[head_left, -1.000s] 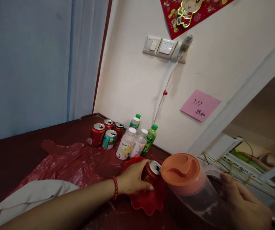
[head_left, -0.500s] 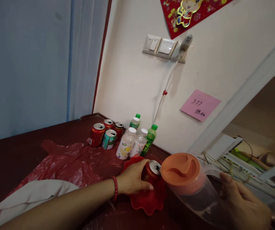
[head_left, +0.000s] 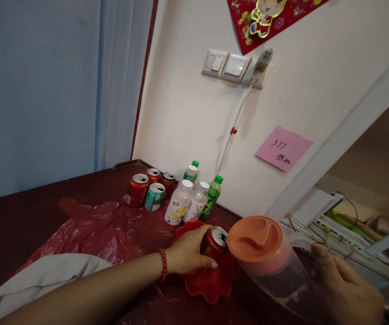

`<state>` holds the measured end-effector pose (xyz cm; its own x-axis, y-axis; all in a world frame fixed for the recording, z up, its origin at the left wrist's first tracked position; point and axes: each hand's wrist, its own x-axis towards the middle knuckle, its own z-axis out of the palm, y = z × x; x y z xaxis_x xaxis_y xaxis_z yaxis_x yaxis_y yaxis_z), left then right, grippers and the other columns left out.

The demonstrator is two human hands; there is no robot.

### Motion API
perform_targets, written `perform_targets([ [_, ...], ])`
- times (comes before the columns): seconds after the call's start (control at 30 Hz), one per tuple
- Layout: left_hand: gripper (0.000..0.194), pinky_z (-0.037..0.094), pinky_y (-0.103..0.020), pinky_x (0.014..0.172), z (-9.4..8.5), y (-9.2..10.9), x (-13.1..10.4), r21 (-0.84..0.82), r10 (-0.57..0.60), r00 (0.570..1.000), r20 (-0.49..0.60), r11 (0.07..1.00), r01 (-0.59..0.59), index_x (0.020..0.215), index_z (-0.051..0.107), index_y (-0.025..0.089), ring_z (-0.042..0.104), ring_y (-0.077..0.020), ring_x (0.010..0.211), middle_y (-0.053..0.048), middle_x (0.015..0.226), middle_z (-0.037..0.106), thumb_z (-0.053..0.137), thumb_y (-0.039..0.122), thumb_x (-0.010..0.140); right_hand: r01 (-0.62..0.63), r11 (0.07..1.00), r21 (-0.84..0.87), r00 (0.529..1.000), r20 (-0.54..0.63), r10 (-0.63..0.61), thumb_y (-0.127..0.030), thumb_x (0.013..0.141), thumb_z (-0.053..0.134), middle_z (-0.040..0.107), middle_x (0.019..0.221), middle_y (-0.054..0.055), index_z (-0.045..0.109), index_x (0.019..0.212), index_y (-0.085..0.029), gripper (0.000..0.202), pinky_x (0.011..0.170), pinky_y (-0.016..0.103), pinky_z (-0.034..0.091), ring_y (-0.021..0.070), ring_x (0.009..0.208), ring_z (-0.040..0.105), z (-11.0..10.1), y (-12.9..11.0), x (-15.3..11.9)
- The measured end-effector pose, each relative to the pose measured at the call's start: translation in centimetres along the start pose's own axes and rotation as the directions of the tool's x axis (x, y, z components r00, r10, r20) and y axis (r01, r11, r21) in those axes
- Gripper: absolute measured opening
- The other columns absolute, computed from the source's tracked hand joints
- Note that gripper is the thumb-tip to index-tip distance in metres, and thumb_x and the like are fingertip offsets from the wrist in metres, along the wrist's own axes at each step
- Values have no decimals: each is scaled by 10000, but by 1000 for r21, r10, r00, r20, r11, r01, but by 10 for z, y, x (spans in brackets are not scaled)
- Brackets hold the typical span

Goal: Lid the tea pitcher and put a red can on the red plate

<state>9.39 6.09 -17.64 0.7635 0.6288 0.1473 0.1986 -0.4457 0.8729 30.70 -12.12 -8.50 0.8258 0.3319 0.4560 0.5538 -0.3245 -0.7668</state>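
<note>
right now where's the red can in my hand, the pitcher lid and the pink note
red can (head_left: 214,244), head view, on its side below the top rim
pitcher lid (head_left: 255,238), head view, on its orange top
pink note (head_left: 284,148), head view, on the paper's middle

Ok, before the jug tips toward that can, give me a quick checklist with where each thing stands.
1. Left hand gripping the red can: ok.
2. Can upright in the red dish: ok.
3. Can top open: ok, the opening shows.
4. Right hand on the jug handle: ok.
5. Jug's orange lid spout open: cannot tell.
6. Spout over the can: not ok, the jug is beside it.
</note>
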Motion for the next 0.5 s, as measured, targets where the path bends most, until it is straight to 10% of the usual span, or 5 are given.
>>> perform_targets([
  [0.5,872,463,-510,1157,0,-1,0,-9,19,1000,-4,1000,-19,1412,579,228,631,-383,1328,-135,1440,680,962,299,631,-4,1000,-10,1000,-6,4,-653,902,626,526,567,-28,621,678,-256,456,568,324,320,199,650,505,0,0,-1],
])
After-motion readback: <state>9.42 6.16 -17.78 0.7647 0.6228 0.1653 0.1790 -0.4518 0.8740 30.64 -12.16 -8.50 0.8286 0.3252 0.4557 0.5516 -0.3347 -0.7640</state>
